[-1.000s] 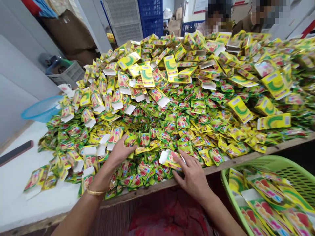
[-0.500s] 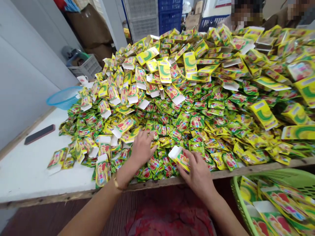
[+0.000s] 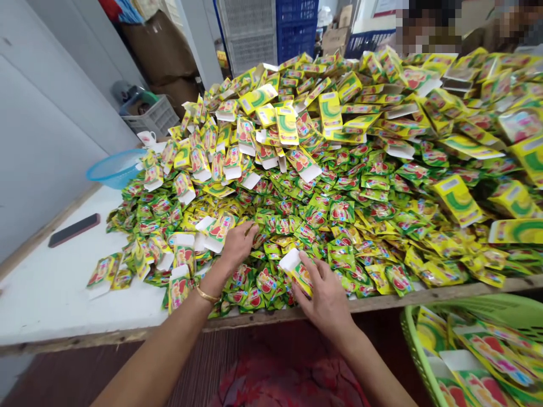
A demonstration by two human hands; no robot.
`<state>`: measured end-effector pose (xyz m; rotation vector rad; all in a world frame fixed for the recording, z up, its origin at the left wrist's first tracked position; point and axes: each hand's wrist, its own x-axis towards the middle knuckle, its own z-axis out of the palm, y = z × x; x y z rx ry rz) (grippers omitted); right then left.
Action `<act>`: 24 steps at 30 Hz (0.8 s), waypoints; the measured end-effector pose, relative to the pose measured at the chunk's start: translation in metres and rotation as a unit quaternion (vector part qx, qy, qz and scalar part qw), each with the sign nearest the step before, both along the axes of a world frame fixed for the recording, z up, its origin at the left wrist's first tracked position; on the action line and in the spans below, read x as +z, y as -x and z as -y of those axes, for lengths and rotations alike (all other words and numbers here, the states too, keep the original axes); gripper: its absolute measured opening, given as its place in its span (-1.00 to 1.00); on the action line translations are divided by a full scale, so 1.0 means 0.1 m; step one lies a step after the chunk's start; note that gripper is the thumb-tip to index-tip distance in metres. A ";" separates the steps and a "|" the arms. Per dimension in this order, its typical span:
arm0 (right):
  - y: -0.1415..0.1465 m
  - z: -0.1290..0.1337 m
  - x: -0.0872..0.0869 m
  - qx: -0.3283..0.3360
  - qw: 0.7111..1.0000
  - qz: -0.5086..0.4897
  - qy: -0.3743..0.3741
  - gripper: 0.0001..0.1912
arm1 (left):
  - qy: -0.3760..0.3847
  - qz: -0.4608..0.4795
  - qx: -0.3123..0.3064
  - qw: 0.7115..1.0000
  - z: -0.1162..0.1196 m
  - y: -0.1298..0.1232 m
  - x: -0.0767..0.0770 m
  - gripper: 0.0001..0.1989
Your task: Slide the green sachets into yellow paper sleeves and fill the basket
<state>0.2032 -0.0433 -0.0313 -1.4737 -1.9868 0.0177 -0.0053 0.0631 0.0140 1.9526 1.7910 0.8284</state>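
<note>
My right hand (image 3: 324, 297) is closed around a small yellow box (image 3: 304, 278) with fruit printing, its white end flap open toward the upper left. It is just above the table's front edge. My left hand (image 3: 238, 247), with a gold bangle at the wrist, reaches into a heap of small green and yellow sachets (image 3: 341, 212). Its fingers are curled together at the heap, and whatever they pinch is hidden. Touching or close beside that hand lies another open box (image 3: 219, 230) with white flaps.
Many yellow boxes (image 3: 330, 110) are piled behind the sachets. A green basket (image 3: 409, 333) of boxes stands at lower right. On the left of the white table (image 3: 55, 282) are a dark phone-like slab (image 3: 74, 229) and a blue basin (image 3: 112, 169). People sit at the far right.
My left hand has closed its fingers at the sachets and shifted slightly. My right hand has brought its box a little left, nearer the left hand. The box beside my left hand has turned.
</note>
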 end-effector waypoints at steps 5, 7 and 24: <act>0.07 -0.03 0.00 0.024 0.999 0.020 -0.042 -0.48 | -0.038 0.212 0.115 0.970 0.04 0.07 0.10 -0.63; 0.11 -0.05 0.01 0.034 0.998 0.029 -0.050 -0.46 | -0.018 0.283 0.126 0.951 0.14 0.05 0.16 -0.62; 0.35 0.06 0.12 0.102 0.994 0.009 -0.035 -0.42 | -0.035 -0.087 -0.053 0.994 0.46 -0.23 0.30 -0.78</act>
